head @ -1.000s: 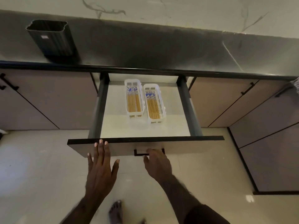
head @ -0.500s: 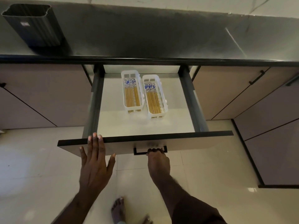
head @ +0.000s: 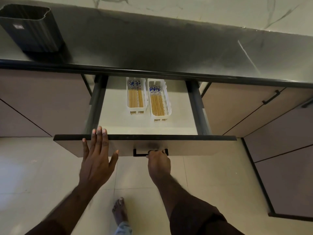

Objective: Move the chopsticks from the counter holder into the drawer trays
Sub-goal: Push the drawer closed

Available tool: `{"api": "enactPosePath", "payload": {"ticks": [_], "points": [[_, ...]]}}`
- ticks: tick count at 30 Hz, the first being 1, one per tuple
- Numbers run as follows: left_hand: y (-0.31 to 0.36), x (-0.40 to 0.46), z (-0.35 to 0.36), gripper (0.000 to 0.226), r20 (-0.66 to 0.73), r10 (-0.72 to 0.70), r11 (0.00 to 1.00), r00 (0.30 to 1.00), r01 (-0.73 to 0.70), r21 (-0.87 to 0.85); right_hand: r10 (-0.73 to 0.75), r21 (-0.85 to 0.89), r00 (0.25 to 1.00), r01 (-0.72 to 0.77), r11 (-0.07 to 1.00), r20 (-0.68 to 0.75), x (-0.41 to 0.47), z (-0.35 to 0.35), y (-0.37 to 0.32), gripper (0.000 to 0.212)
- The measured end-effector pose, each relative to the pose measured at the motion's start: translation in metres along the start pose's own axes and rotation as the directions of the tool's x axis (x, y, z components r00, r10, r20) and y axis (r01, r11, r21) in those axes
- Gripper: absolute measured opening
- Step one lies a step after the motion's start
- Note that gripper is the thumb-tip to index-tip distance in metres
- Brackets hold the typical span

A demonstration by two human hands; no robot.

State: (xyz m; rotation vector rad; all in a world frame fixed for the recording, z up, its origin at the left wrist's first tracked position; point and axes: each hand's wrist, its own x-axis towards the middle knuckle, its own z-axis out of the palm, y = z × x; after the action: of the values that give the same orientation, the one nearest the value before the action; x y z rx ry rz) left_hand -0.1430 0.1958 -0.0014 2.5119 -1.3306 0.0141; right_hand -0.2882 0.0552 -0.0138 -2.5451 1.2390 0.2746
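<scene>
Head view: left hand (head: 96,160) flat, fingers spread on drawer front (head: 194,146); right hand (head: 158,162) curled round its handle (head: 140,153).

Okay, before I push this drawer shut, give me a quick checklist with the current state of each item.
1. Chopsticks lie inside the left tray and right tray: ok.
2. Nothing sticks up above the tray rims that could catch the counter edge: ok, as far as this view shows.
3. Counter holder emptied: cannot tell; no chopsticks stick out above its rim, but its inside is dark.
4. Right hand grips the drawer handle: ok.
5. Left hand clear of the closing gap: not ok; its fingertips lie over the top edge of the drawer front.
</scene>
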Motion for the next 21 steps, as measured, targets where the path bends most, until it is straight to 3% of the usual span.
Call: {"api": "enactPosePath", "payload": {"ticks": [21], "points": [[-0.049, 0.192, 0.016, 0.082, -0.053, 0.031, 0.999, 0.998, -0.032, -0.016, 0.087, 0.060, 0.995, -0.084, 0.995, -0.042, 0.199, -0.064, -0.021, 0.017]]}}
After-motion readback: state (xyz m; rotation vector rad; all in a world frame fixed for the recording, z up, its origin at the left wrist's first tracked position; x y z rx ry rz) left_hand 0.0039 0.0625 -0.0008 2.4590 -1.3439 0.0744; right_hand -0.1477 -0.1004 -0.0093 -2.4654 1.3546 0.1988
